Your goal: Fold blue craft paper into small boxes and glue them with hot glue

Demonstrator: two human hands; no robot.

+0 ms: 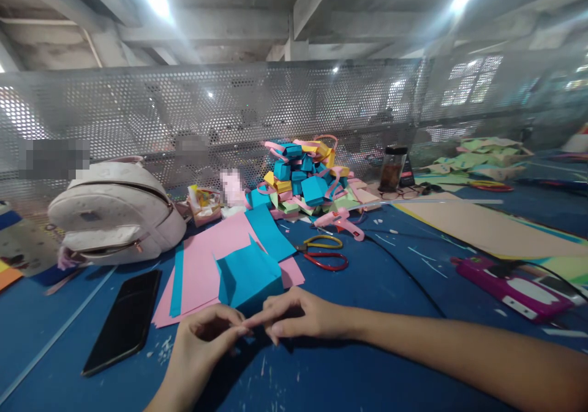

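Near the table's front edge my left hand [206, 341] is closed in a pinch, thumb against fingers. Whatever lies between those fingertips is too small or hidden to make out. My right hand [305, 319] reaches in from the right, its index finger stretched to the left fingertips and its thumb apart from it. Just beyond both hands stands a folded blue paper box [250, 274], with an upright flap on its left. It rests on pink paper sheets [202, 271], beside a flat blue paper piece [271, 234]. Scissors [321, 253] with yellow and red handles lie behind my right hand.
A pink glue gun [340, 221] trails a black cord. Behind it rises a pile of colored paper boxes [301, 176]. A phone [123, 320] and a white backpack [117, 210] are on the left. A magenta device [514, 286], a jar [392, 170] and paper sheets [487, 225] lie rightward.
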